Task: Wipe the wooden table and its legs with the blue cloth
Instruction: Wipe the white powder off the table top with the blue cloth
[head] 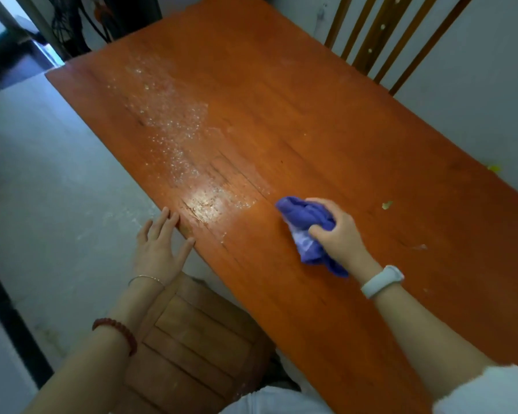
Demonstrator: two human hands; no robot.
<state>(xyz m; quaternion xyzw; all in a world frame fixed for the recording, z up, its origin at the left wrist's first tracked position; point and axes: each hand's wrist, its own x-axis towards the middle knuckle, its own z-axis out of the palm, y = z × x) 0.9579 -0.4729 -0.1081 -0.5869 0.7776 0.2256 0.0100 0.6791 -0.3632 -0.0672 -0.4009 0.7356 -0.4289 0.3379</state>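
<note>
Gripping one blue cloth [307, 231] on one wooden table [296, 121], two hands, right [338, 231], left [159, 243] flat

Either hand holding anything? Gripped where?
Right hand grips the bunched blue cloth around its middle. Left hand holds nothing; it rests flat at the table edge.

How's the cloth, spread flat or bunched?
Bunched. The cloth is crumpled into a wad, gripped by the right hand on the table.
</note>
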